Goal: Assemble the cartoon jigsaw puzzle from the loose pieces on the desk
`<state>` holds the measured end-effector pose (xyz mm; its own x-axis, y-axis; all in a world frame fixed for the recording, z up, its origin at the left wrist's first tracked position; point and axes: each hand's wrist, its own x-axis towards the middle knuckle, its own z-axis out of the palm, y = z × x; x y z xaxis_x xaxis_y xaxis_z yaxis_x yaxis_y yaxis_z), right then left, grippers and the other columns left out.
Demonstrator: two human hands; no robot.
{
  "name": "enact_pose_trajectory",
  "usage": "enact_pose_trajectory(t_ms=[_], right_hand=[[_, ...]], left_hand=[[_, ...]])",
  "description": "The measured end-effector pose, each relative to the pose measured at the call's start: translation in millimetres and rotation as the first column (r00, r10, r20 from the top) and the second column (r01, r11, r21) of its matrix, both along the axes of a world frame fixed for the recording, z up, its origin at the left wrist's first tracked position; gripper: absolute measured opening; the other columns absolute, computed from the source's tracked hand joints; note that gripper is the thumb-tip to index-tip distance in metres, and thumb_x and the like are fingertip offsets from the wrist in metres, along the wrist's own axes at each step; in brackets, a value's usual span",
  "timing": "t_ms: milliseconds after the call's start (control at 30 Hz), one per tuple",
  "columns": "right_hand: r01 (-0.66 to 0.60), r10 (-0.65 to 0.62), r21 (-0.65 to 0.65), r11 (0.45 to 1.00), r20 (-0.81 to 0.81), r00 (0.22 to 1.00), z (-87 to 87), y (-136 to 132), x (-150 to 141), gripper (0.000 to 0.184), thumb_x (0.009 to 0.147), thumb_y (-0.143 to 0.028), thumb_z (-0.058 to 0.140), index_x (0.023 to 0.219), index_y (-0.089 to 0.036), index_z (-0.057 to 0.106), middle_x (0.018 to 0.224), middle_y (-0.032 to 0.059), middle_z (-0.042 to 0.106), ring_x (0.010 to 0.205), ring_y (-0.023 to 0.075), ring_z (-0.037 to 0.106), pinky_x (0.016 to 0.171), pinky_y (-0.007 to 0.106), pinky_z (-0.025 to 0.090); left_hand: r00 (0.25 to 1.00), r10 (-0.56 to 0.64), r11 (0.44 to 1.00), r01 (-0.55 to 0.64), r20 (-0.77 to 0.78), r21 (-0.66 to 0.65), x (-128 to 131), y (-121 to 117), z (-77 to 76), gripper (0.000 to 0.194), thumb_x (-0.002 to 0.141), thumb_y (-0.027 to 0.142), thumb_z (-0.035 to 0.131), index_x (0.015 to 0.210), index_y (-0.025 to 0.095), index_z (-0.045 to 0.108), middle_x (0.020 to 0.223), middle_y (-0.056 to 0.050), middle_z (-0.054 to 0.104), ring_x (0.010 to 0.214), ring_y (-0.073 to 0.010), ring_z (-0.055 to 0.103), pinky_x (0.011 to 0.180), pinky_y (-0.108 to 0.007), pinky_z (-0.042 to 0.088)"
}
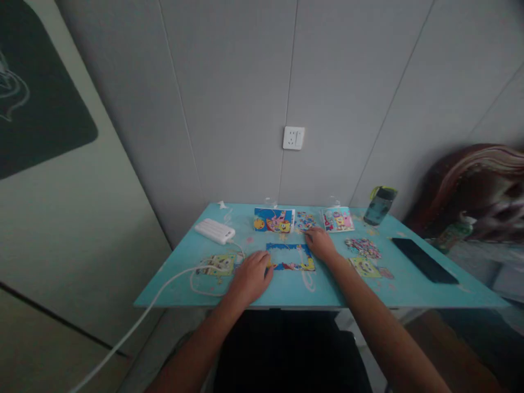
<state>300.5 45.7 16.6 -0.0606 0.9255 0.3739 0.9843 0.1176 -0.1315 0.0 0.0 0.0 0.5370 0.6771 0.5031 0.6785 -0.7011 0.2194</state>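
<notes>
Currently, the head view shows a jigsaw border point(291, 267) lying flat on the worktop point(176, 278), centred before the person. Its interior is bare worktop, and its inner edge is ragged.

The left hand point(252, 273) rests at the left side of the border, fingers loosely bent; whether it pinches a piece cannot be told. The right hand point(320, 242) lies beyond the border's upper right corner, fingertips at the near edge of the loose blue pieces point(305, 220). Its grip likewise cannot be told.

For good handling, the left hand should steady the border with light downward pressure; sideways force could part the joints. Lift single pieces by their edges and compare them with the boat-scene picture card point(274, 220) just beyond.

Materials: the border and pieces appear to be thin printed cardboard, the pieces small and irregular. The worktop is smooth, pale blue and printed with cartoon figures. To the left, a white power bank point(215, 231) with rounded corners trails a flexible cable point(159, 290).
</notes>
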Motion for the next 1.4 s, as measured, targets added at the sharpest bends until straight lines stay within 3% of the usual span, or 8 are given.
enact_pose_trajectory(t_ms=[167,500,800,1033,1167,1267,1400], right_hand=[[-0.015,0.015,0.012,1.000,-0.034,0.999,-1.2,-15,-1,0.030,0.096,-0.018,0.052,0.118,-0.017,0.074,0.118,0.0108,0.075,0.112,0.0228,0.066,0.104,0.034,0.045],[-0.011,0.007,-0.018,1.000,-0.186,0.982,-10.1,-12,21,0.025,0.092,-0.019,0.057,0.108,-0.018,0.076,0.111,0.0094,0.076,0.108,0.0231,0.067,0.101,0.035,0.046],[0.191,-0.156,0.097,0.977,-0.288,0.945,-10.3,-17,32,0.033,0.093,-0.019,0.047,0.113,-0.016,0.073,0.111,0.0113,0.075,0.098,0.0241,0.069,0.094,0.037,0.051],[0.191,-0.168,0.055,0.980,-0.283,0.944,-17.6,-14,35,0.031,0.091,-0.017,0.051,0.112,-0.016,0.074,0.108,0.0111,0.076,0.099,0.0245,0.070,0.093,0.036,0.051],[0.171,-0.157,0.035,0.985,-0.247,0.956,-17.6,-14,32,0.031,0.094,-0.019,0.051,0.115,-0.016,0.073,0.113,0.0122,0.074,0.107,0.0256,0.068,0.099,0.037,0.049],[0.118,-0.111,0.024,0.993,-0.192,0.975,-13.1,-8,25,0.034,0.097,-0.023,0.050,0.125,-0.018,0.069,0.128,0.0112,0.069,0.121,0.0249,0.061,0.109,0.037,0.043],[0.047,-0.048,-0.009,0.999,-0.114,0.992,-4.6,25,16,0.043,0.102,-0.033,0.050,0.141,-0.018,0.058,0.149,0.0122,0.054,0.138,0.0249,0.048,0.117,0.037,0.034]], left_hand=[[1.000,-0.004,1.000,0.004,0.000,0.019,1,0,1.3,0.028,0.098,0.025,0.053,0.123,0.020,0.063,0.125,-0.011,0.067,0.120,-0.0245,0.062,0.107,-0.043,0.049],[0.999,-0.036,0.998,0.035,-0.016,-0.055,-2,1,0.3,0.031,0.100,0.027,0.049,0.127,0.017,0.060,0.131,-0.013,0.063,0.125,-0.0256,0.058,0.112,-0.044,0.045],[0.999,-0.034,0.999,0.033,-0.012,-0.019,-1,2,-0.9,0.029,0.098,0.025,0.051,0.124,0.019,0.062,0.129,-0.011,0.064,0.124,-0.0261,0.059,0.110,-0.045,0.047],[0.998,-0.042,0.999,0.042,-0.036,-0.008,-2,5,-4.5,0.030,0.099,0.027,0.050,0.126,0.018,0.061,0.131,-0.012,0.064,0.125,-0.0267,0.058,0.111,-0.046,0.046],[0.999,-0.042,0.999,0.042,-0.033,0.003,-2,5,-3.3,0.030,0.100,0.028,0.049,0.126,0.020,0.062,0.130,-0.011,0.065,0.124,-0.0262,0.059,0.111,-0.045,0.047],[0.999,-0.040,0.999,0.040,-0.015,0.008,-2,5,-3.6,0.030,0.100,0.028,0.049,0.125,0.019,0.062,0.129,-0.011,0.066,0.124,-0.0265,0.060,0.110,-0.046,0.048],[0.999,-0.037,0.999,0.037,0.002,0.003,-2,6,-6.7,0.030,0.098,0.027,0.052,0.125,0.020,0.062,0.130,-0.012,0.066,0.123,-0.0270,0.060,0.109,-0.048,0.049]])
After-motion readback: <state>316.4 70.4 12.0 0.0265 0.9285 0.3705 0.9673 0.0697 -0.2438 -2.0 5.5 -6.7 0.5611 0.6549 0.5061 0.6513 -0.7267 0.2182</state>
